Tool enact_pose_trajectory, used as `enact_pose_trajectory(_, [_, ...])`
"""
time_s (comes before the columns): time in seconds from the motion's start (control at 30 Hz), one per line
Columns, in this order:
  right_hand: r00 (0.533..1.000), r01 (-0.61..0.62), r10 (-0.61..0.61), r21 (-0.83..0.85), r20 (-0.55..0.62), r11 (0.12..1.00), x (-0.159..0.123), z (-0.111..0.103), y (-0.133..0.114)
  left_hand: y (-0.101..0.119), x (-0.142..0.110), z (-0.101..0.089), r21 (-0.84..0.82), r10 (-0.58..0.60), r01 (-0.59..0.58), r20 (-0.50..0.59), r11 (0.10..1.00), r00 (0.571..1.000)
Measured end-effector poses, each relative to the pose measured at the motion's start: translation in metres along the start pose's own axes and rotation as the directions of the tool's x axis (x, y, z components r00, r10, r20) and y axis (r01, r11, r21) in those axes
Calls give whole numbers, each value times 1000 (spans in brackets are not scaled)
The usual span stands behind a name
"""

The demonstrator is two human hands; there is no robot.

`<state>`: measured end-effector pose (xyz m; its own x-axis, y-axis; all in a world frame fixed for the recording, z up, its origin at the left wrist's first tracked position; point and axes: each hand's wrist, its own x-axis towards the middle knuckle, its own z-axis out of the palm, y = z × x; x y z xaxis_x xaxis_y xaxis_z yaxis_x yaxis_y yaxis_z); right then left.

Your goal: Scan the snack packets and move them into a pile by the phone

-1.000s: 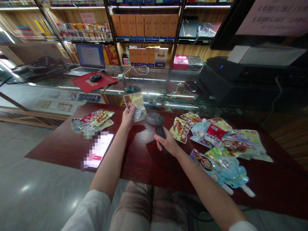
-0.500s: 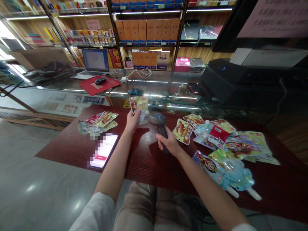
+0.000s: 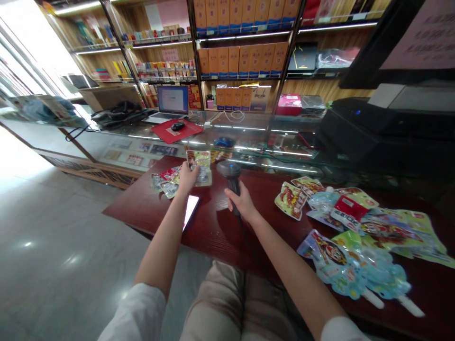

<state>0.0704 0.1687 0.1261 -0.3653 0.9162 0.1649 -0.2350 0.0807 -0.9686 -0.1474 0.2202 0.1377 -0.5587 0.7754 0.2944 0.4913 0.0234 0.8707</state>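
My left hand [image 3: 188,178] is closed on the edge of a green-and-brown snack packet [image 3: 204,166], held upright just beside a small pile of similar packets [image 3: 169,187] on the left of the dark red table [image 3: 142,208]. Wrapped around the handle of a black handheld barcode scanner [image 3: 229,169] is my right hand [image 3: 241,200]. The scanner's head, with a blue light on top, is to the right of the held packet, with a gap between them. Under my left forearm lies a lit phone [image 3: 191,208], partly hidden.
At the right lie several snack packets [image 3: 290,201], a red-and-white packet [image 3: 348,212] and blue spouted pouches [image 3: 384,274]. Behind the table, a glass counter [image 3: 256,125] bears a laptop [image 3: 172,100], a mouse [image 3: 177,126] and a black machine [image 3: 387,137]. The scanner's cable hangs toward my lap.
My left hand has carried the packet leftward, away from the scanner and toward the left pile. My right hand still holds the scanner. The view has turned to the left.
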Motion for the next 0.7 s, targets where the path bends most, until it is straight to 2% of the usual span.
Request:
enact_pose_trajectory(0.17, [1000,-9,9,4,8,1000,5,23,12,-33,8,-44,233,-58,76,-81,970,995])
enact_pose_trajectory(0.3, [999,-21,21,1,28,1000,5,32,19,-54,8,-66,335,-62,82,-70,939,996])
enact_pose_trajectory(0.4, [999,-26,26,-1,32,1000,7,37,21,-62,7,-74,357,-74,90,-59,930,996])
enact_pose_trajectory(0.53, [998,-38,38,-7,44,999,14,44,22,-64,5,-76,352,-110,127,-67,927,992])
enact_pose_trajectory(0.7, [995,-74,74,0,59,997,18,51,22,-64,3,-74,486,-51,41,7,873,999])
